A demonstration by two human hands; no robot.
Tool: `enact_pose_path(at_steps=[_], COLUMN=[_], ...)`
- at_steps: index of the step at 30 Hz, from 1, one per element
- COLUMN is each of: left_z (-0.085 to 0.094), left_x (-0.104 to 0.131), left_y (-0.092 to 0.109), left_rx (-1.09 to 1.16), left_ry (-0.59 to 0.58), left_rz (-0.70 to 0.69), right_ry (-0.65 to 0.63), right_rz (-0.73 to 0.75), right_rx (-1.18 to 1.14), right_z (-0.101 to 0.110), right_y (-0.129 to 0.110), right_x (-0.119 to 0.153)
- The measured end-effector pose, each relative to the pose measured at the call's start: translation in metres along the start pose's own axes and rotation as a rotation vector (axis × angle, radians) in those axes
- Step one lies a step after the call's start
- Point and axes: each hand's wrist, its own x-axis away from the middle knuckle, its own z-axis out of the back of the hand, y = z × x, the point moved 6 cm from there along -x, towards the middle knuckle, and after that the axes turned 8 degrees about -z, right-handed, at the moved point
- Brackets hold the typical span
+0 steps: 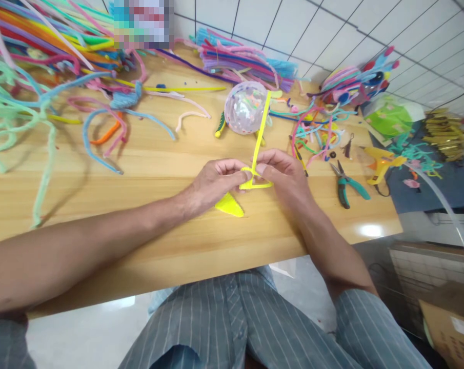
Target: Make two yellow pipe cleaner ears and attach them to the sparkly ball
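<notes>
Between my two hands is a yellow pipe cleaner (259, 141), bent into a small loop low down, with a long free end standing up and away from me. My left hand (222, 179) pinches the loop's left side between thumb and fingers. From the right, my right hand (283, 174) grips the same pipe cleaner near the base of its upright end. Under my left hand a flat, pointed yellow fuzzy piece (230, 205) lies on the table, partly covered. Just beyond the hands sits a clear round container (246, 108) with small shiny bits inside.
Loose pipe cleaners (47, 102) spread over the left of the wooden table (139, 189); a bundle (243, 59) lies by the tiled wall. To the right are teal-handled pliers (345, 185), a yellow glue gun (383, 163) and pipe-cleaner scraps (320, 130). A cardboard box (449, 328) stands below, right.
</notes>
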Motion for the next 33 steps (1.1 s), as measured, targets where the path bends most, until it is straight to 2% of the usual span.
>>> enact_pose_path(at_steps=[4,33], left_z=[-0.0004,-0.0033], left_x=[0.0028,0.0026], left_y=[0.0019,-0.0018], left_rx=[-0.085,-0.029], left_ry=[-0.029,-0.036], left_rz=[0.012,-0.007], right_ry=[0.029,0.072], right_rz=[0.026,0.087], right_rx=[-0.020,0.096], right_z=[0.0008,0.0018], right_y=[-0.0021,-0.0067], right_x=[0.0005,0.0011])
